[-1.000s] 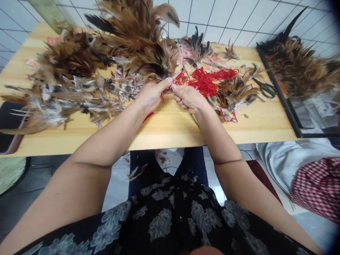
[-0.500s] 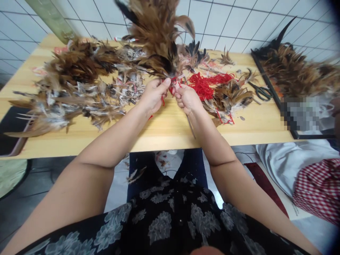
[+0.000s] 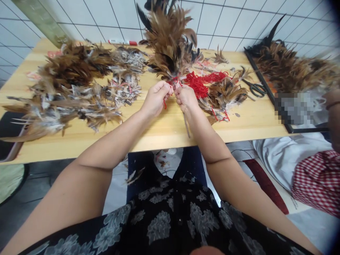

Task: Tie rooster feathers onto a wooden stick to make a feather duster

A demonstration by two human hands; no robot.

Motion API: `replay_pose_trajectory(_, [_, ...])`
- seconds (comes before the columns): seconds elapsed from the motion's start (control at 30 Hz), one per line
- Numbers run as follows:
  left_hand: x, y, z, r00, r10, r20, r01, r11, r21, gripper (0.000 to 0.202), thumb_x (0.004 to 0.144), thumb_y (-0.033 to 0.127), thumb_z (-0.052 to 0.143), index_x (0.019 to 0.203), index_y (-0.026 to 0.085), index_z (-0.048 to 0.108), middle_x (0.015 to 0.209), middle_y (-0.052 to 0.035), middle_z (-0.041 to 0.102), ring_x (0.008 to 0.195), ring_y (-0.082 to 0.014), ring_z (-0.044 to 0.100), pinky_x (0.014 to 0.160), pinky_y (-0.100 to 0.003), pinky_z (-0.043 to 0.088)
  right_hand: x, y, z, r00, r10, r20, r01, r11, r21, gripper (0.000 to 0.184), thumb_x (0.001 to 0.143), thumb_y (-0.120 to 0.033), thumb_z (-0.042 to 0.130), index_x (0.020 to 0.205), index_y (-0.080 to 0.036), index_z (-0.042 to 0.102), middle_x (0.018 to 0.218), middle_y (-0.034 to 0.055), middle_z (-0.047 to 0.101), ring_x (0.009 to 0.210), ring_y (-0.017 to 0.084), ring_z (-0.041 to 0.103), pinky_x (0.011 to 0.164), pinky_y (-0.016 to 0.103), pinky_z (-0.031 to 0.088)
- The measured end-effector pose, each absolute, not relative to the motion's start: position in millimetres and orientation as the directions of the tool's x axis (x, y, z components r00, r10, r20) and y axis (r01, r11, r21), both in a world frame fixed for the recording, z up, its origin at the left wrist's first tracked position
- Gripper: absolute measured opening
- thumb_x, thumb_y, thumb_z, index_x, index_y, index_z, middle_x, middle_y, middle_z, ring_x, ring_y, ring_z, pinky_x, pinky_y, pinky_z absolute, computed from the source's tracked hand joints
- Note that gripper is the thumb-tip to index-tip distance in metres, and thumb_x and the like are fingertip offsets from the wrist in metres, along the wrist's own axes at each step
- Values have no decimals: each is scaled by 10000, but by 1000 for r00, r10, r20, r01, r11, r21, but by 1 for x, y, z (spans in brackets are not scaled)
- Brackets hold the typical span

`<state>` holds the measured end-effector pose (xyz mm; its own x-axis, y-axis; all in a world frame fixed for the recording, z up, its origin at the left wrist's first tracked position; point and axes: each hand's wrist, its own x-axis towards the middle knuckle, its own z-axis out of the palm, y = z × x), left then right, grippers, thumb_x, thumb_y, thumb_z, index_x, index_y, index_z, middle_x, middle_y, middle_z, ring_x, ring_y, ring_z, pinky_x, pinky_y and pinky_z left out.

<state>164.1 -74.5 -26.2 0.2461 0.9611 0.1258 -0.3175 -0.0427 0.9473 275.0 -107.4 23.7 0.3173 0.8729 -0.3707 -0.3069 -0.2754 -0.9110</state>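
Observation:
My left hand (image 3: 156, 98) and my right hand (image 3: 185, 97) meet over the middle of the wooden table (image 3: 164, 129). Both pinch the base of an upright bunch of brown and black feathers (image 3: 170, 42), where red thread (image 3: 165, 103) wraps its stems. A loose end of the thread hangs from my left fingers. A thin stick (image 3: 186, 125) pokes down from under my right hand. Just right of my hands lies a tangle of red thread (image 3: 200, 82).
Piles of brown feathers (image 3: 71, 81) cover the table's left half; more lie beside the thread pile (image 3: 225, 94). Green-handled scissors (image 3: 255, 88) lie at the right. A black tray (image 3: 292, 81) holds feathers. A red-capped marker (image 3: 122, 43) sits at the back edge. Another person's checked clothing (image 3: 317, 180) shows at right.
The feather bunch has swung from leaning left to standing upright behind my hands. Both hands shifted slightly on its base and stay pinched there.

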Motion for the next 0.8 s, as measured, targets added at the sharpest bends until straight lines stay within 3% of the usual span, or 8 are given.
replay_pose_trajectory(0.1, [163,-77,-23,262,959,105,-328,-15,945,523,1164,253,846,703,184,610,762,-7,623,639,-115,542,625,-214,460,278,-107,24,263,886,-382,-367,-274,-889,341,1195,-70,452,888,-211,498,576,-123,345,477,29,213,470,148,121])
replay_pose_trajectory(0.23, [161,-80,-21,293,956,17,-380,100,919,524,1146,219,858,688,178,606,785,-19,657,603,-90,536,572,-183,460,285,-109,29,172,902,-395,-445,-286,-849,313,1244,-142,440,968,-180,581,594,-120,380,468,22,213,453,128,143])
replay_pose_trajectory(0.37, [160,-74,-25,269,955,-122,-457,238,857,453,1138,210,860,739,174,649,806,-30,718,581,-72,559,511,-160,440,292,-108,32,145,906,-399,-482,-287,-828,347,1268,-172,413,951,-183,555,606,-122,376,462,13,207,450,118,136])
replay_pose_trajectory(0.5, [152,-60,-30,173,965,-198,-449,256,856,451,1113,101,850,709,163,658,753,-31,701,570,-69,537,504,-145,404,298,-104,29,185,905,-383,-518,-241,-821,364,1284,-215,400,935,-198,502,634,-127,346,469,5,203,454,114,111])
replay_pose_trajectory(0.67, [131,-44,-28,51,991,-121,-316,131,940,540,1028,-65,835,612,183,597,689,1,642,650,-102,568,645,-170,489,302,-101,25,234,897,-375,-502,-218,-837,303,1268,-244,461,967,-217,474,689,-123,340,494,6,202,469,130,93])
replay_pose_trajectory(0.8, [107,-34,-23,14,996,-87,-278,88,957,496,1046,-55,759,660,207,593,774,3,687,753,-130,589,773,-262,527,300,-102,25,267,891,-368,-483,-207,-851,290,1259,-226,447,970,-222,471,684,-120,332,496,13,208,473,133,106])
